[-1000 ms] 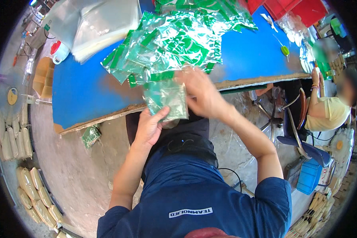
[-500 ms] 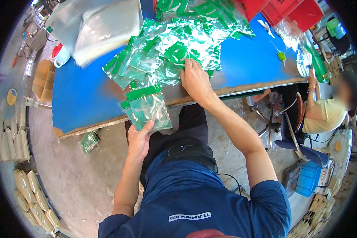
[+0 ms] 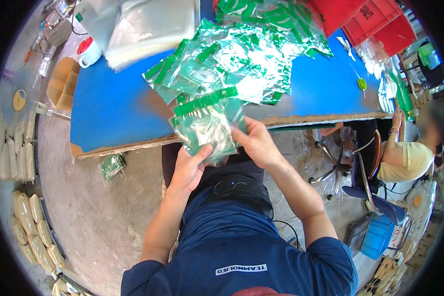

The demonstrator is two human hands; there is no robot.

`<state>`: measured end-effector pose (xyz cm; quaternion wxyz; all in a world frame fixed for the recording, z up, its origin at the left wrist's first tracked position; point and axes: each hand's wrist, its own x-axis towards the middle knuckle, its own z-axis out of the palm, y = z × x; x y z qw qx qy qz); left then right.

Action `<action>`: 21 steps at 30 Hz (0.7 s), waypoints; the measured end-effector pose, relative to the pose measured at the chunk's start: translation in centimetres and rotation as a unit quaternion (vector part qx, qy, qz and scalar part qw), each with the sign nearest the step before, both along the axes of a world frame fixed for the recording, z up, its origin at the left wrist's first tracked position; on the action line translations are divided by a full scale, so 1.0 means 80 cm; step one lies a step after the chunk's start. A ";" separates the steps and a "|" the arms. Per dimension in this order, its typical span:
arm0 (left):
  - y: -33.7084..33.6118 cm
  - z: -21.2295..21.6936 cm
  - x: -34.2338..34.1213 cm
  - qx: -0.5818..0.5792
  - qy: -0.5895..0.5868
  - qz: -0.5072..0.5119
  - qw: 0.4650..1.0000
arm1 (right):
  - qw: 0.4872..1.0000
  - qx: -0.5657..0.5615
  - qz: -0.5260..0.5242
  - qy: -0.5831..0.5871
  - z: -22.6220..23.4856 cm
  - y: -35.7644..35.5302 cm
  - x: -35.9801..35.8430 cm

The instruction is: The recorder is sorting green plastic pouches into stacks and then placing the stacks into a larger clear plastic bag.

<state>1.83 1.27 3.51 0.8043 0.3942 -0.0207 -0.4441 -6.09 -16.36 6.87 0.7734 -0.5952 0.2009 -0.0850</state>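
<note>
A small stack of clear plastic bags with green bands [image 3: 204, 123] is in front of me, just off the table's near edge. My left hand [image 3: 188, 167] grips the stack's lower corner, thumb on top. On the right side, my right hand [image 3: 254, 142] pinches a bag at the stack's edge between thumb and fingers. Beyond them a loose heap of the same green-and-clear bags [image 3: 222, 61] is spread over the blue tabletop [image 3: 116, 116]. Glare hides how many bags I hold.
Large clear plastic sheets [image 3: 153, 29] lie at the far left, beside a white mug with a red top [image 3: 88, 53]. Red crates [image 3: 372, 22] stand at the far right. Another person [image 3: 404, 158] sits at the right end. One green packet [image 3: 112, 166] lies on the floor.
My right hand has come back from the heap to the held stack and now pinches a bag there. The stack in my left hand has shifted right.
</note>
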 end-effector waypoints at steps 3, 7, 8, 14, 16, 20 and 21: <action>0.008 0.000 -0.010 0.029 0.012 0.001 1.000 | 0.999 -0.034 0.035 0.008 -0.005 0.005 -0.003; 0.020 -0.013 -0.012 0.027 0.072 0.047 0.996 | 0.953 -0.298 0.042 0.025 -0.002 -0.017 -0.002; 0.027 -0.016 -0.010 0.018 0.090 0.057 0.994 | 0.859 -0.503 -0.029 -0.093 0.001 -0.036 0.004; 0.030 -0.028 -0.008 0.040 0.054 0.080 0.994 | 0.697 -0.681 0.197 -0.111 -0.025 -0.051 0.008; 0.024 -0.022 -0.007 0.056 0.011 0.067 0.996 | 0.756 -0.584 0.251 -0.159 -0.025 -0.037 0.010; 0.029 -0.021 0.004 0.066 0.000 0.083 0.994 | 0.791 -0.604 -0.050 -0.082 0.006 -0.061 0.080; 0.036 -0.022 0.006 0.067 -0.006 0.076 0.995 | 0.679 -0.702 -0.186 -0.108 0.005 -0.078 0.110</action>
